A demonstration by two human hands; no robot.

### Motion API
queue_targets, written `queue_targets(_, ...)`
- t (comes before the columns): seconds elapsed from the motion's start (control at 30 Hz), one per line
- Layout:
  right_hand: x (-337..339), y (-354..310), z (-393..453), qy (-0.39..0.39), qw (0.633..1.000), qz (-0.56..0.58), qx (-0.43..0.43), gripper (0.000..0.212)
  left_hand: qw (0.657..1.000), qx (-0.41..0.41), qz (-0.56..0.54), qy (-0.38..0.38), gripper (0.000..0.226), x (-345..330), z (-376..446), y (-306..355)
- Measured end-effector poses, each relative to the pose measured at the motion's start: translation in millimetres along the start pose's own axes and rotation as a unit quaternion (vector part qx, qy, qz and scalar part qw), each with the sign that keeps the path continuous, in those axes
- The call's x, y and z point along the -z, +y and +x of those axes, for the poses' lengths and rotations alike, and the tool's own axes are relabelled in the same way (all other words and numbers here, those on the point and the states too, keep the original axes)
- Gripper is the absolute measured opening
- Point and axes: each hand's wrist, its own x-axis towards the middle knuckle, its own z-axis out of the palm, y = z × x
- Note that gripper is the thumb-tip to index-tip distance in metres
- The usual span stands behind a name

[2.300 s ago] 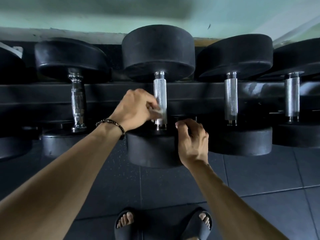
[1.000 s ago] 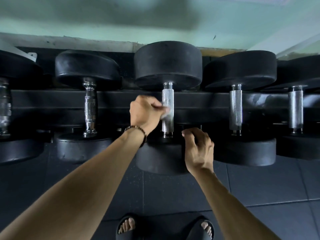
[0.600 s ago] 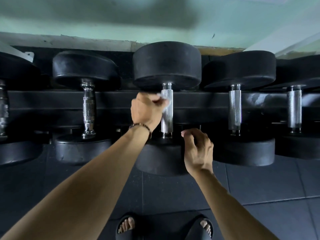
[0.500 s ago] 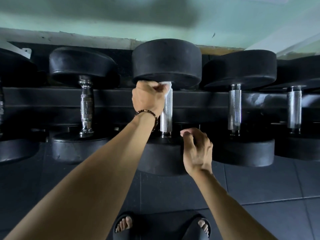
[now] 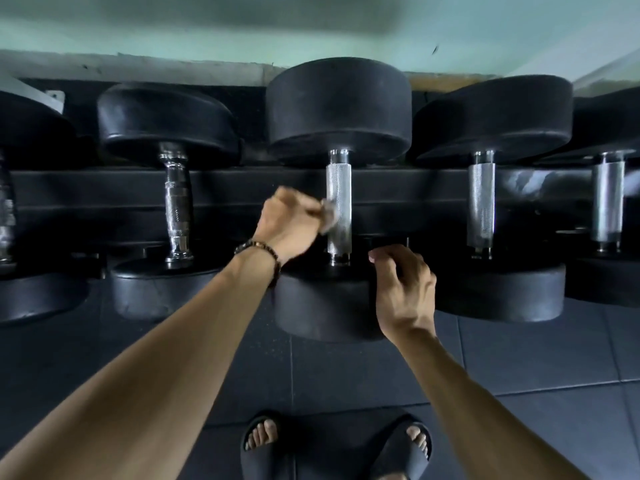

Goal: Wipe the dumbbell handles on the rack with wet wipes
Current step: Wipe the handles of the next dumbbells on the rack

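A black dumbbell with a knurled silver handle (image 5: 339, 188) lies across the dark rack (image 5: 242, 188) in the middle of the view. My left hand (image 5: 289, 223) pinches a small white wet wipe (image 5: 328, 216) and holds it against the left side of that handle, about halfway down. My right hand (image 5: 403, 289) hovers over the near rubber head (image 5: 322, 306) of the same dumbbell, fingers loosely curled and holding nothing. More dumbbell handles stand to the left (image 5: 177, 209) and right (image 5: 480, 206).
A further dumbbell handle (image 5: 607, 206) shows at the far right and another at the far left edge. Behind the rack runs a pale green wall (image 5: 311, 26). Dark rubber floor tiles (image 5: 519, 358) lie below, with my feet in black slides (image 5: 401, 448).
My left hand slid the wipe up to the top of the middle handle, then back down to its middle. My right hand stayed by the near head.
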Motion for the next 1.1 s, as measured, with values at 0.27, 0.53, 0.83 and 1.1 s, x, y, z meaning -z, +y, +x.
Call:
queue_targets(0.27,-2,0,0,0.008,1.0,0.01,0.001,0.037,0.991,-0.063,0.097,-0.069,0.012,6,-7,6)
queue_targets(0.53,-1,0,-1,0.005,1.0,0.014,-0.003,0.035,0.992,-0.092,0.075,-0.04,0.021,3,-9,3)
queue_targets(0.83,0,-1,-1,-0.003,1.0,0.014,-0.007,0.027,0.993,-0.012,0.063,-0.104,0.014,16,-18,-8)
queue_targets(1.1,0,-1,-1,0.003,1.0,0.012,-0.013,0.035,0.99,0.062,-0.125,-0.022,0.009,-4,8,29)
